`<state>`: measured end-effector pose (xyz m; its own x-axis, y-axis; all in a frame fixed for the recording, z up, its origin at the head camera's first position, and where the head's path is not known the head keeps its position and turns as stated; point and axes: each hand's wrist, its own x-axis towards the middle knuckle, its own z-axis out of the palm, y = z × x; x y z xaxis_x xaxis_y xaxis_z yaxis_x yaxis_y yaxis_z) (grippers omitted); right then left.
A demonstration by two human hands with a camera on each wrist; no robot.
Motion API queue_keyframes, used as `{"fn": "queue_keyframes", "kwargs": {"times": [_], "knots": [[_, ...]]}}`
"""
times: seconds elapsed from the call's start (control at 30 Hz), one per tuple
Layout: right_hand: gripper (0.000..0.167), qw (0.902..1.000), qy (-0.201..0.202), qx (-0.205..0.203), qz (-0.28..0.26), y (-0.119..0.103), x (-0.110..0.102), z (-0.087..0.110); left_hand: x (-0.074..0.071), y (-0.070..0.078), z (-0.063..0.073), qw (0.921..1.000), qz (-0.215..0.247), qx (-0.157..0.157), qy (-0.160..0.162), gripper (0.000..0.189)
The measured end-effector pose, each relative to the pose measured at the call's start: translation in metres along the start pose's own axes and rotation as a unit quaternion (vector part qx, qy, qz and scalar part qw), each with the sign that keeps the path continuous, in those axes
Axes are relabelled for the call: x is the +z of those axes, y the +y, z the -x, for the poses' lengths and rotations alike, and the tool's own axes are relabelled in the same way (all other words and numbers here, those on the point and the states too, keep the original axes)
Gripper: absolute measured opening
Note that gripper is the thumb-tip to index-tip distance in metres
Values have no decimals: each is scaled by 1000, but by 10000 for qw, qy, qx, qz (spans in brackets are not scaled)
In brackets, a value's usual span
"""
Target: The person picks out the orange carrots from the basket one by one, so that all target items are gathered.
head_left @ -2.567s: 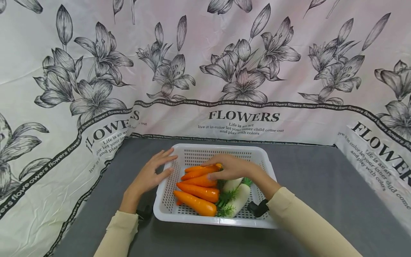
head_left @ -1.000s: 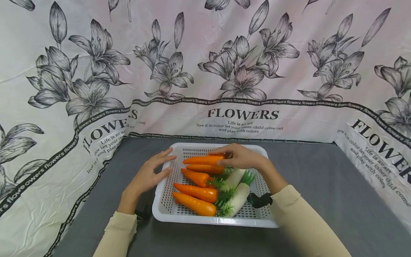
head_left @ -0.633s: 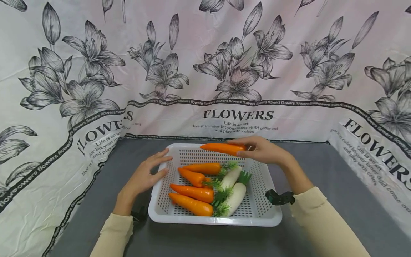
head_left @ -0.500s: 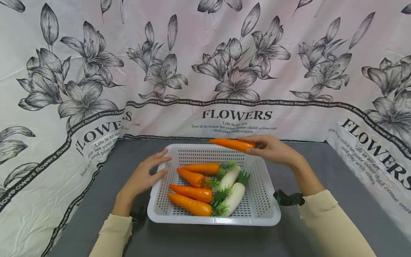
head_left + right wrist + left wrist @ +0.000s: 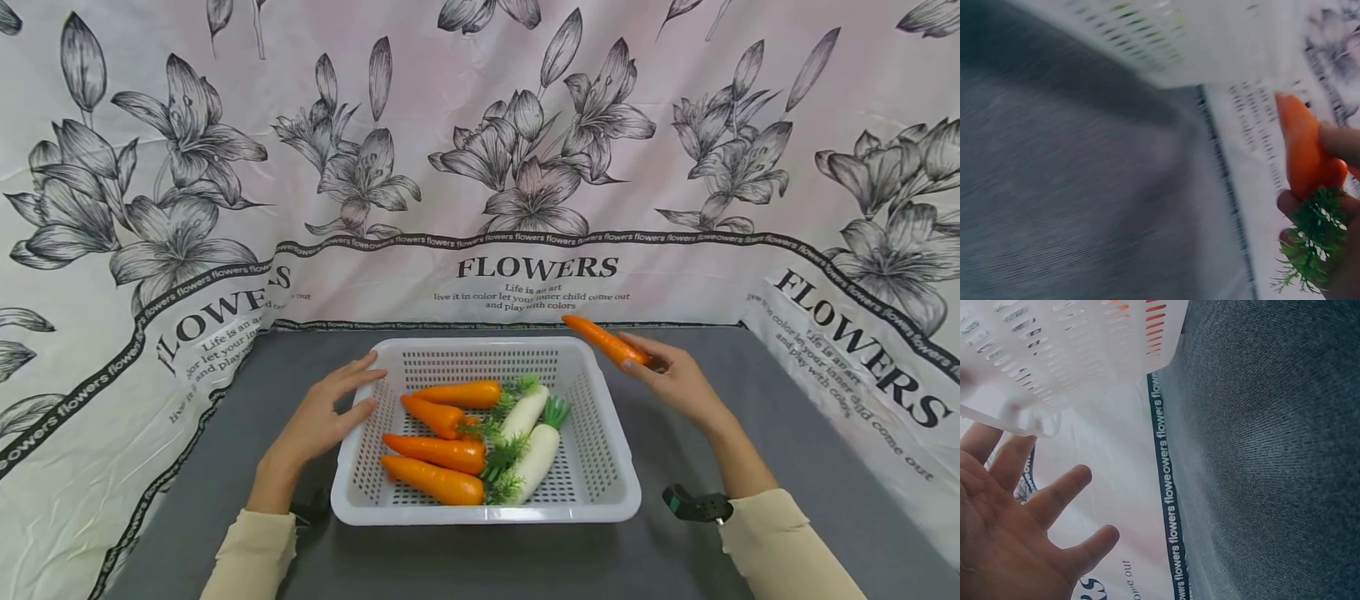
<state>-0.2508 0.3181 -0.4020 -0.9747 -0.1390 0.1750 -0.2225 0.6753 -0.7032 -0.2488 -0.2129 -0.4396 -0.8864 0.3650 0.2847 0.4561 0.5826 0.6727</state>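
Carrots lie left of radishes in the basket.

White floral backdrop, grey tabletop

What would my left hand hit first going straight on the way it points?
Likely the left rim of the white basket: the left hand's fingertips overlap it in the head view, though contact is unclear.

You wear a cream left sleeve and a matching right sleeve, both plain and lightly creased, with soft, banded cuffs. Beyond them your left hand and right hand are bare. Your right wrist unit is black and curved with a dark green sheen; your black left wrist unit is partly hidden.
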Motion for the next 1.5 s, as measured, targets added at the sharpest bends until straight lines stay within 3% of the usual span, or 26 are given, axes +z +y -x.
{"fn": "queue_keyframes", "kwargs": {"times": [0.33,0.7,0.97,1.5], "knots": [[52,9902,1129,666,487,39,32,17,-1,1,1,10000,-65,-12,-3,46],[49,9764,1873,823,698,49,56,14,-1,1,1,10000,-27,22,9,45],[57,9733,1653,1255,980,45,61,9,0,0,1,10000,-50,29,43,45],[62,9750,1416,1367,1031,41,62,4,-1,2,1,10000,-97,12,16,45]]}}
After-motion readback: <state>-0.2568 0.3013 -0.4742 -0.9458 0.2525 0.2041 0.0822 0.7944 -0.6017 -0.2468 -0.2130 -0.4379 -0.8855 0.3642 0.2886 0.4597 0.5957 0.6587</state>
